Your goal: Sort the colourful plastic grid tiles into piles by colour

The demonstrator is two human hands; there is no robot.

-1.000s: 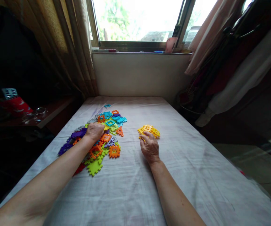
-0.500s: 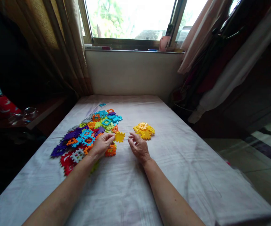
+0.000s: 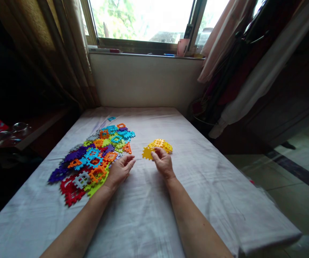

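Observation:
Between the fingertips of my right hand (image 3: 163, 163) is a yellow interlocking toy tile (image 3: 147, 153) with notched edges. Just behind it lies a small heap of yellow tiles (image 3: 166, 146), partly covered by the held tile and my fingers. My left hand (image 3: 120, 171) is empty, thumb and fingers apart, at the right edge of a mixed pile of notched tiles (image 3: 92, 154). That pile has purple, blue, orange, red, grey, green and other pieces, some hidden by my left hand and forearm.
A pale sheet covers the table (image 3: 143, 215). One blue tile (image 3: 111, 118) lies alone near the far edge. A side table with glasses (image 3: 20, 127) stands at left, and hanging clothes (image 3: 229, 89) are at right. A pink cup (image 3: 182, 47) is on the windowsill.
The yellow tile has passed from my left hand to my right hand and moved right, close to the yellow heap. My left hand has let go and opened. The view has shifted slightly.

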